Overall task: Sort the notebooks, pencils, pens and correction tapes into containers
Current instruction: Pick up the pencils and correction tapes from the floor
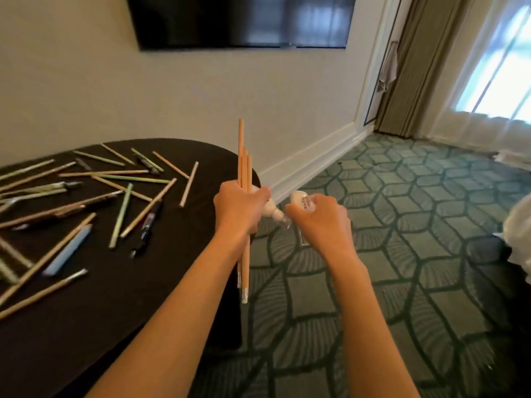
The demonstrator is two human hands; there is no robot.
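left hand: my left hand (241, 208) is clamped round a pencil bundle (244, 168), fingers curled tight.
pencil bundle: held upright past the table's right end, tips above my fist, lower ends below my wrist.
tape: a white tape (271, 212) with a clear tip pokes out beside my left fist; whether those fingers grip it, i cannot tell.
right hand: my right hand (319, 219) is curled round a second tape (298, 196), held over the carpet, just beside the first.
surface: dark table (115, 297) with a rounded end, set against the wall.
on surface: loose pencils (149, 208) scattered at all angles, some crossing; pens (148, 222) among them; one pale blue piece (69, 251), too blurred to identify.
floor: green carpet (402, 225) with a leaf pattern.
wall: plain cream, white baseboard (310, 159), dark screen (241, 21) mounted above the table.
far right: drab curtain (416, 67) beside a bright window (500, 67).
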